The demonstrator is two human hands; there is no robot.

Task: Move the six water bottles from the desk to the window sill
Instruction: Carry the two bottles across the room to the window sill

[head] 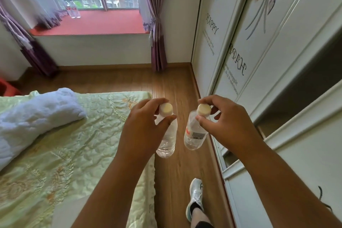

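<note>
The left hand [146, 126] pinched the neck of one water bottle [166, 140] just under its pale cap, and the bottle hung below the fingers over the wooden floor [172, 87] beside the bed [74, 135]. The right hand [225, 124] pinched a second bottle [194, 135] the same way, tilted slightly leftward, near the wardrobe [277, 61]. Far ahead, what looked like two bottles [73, 10] stood upright on the red window sill [103, 24], touching or nearly so
</note>
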